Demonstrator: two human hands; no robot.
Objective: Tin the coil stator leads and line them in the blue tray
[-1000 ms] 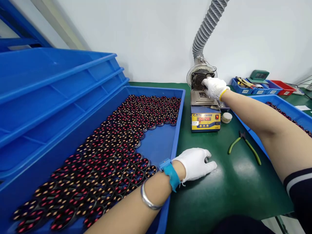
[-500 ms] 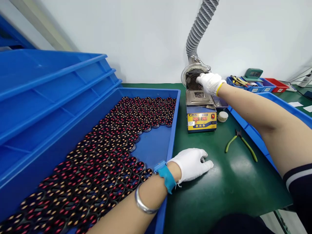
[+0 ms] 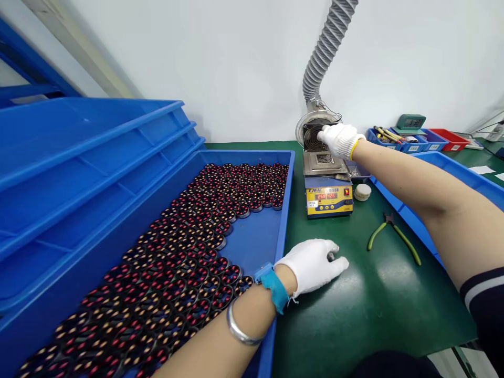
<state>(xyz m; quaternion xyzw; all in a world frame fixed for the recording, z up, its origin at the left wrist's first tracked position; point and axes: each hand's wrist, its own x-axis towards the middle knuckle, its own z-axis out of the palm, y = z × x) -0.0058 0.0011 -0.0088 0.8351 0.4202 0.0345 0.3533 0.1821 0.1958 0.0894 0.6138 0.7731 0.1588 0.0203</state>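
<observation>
My left hand (image 3: 315,268), in a white glove, lies low over the green tabletop beside the blue tray. Its thumb and curled fingers are apart, with no clear object between them. In a knit white glove, my right hand (image 3: 339,139) reaches to the solder pot (image 3: 328,190) at the back. Its fingers are closed in front of the small black fan (image 3: 313,137), above the pot's square opening. What they hold, if anything, is hidden. Round black coil parts (image 3: 173,252) with copper and red windings fill much of the blue tray (image 3: 289,199).
Green-handled cutters (image 3: 389,226) lie right of the pot, near a round white container (image 3: 362,192). A grey exhaust hose (image 3: 328,50) rises behind. Stacked blue trays (image 3: 129,152) stand left; another blue tray (image 3: 409,205) is under my right arm. Small bins (image 3: 431,139) sit back right.
The whole view has shifted slightly down and right. Both hands keep nearly the same positions against the table and pot. The digits on the pot's display differ.
</observation>
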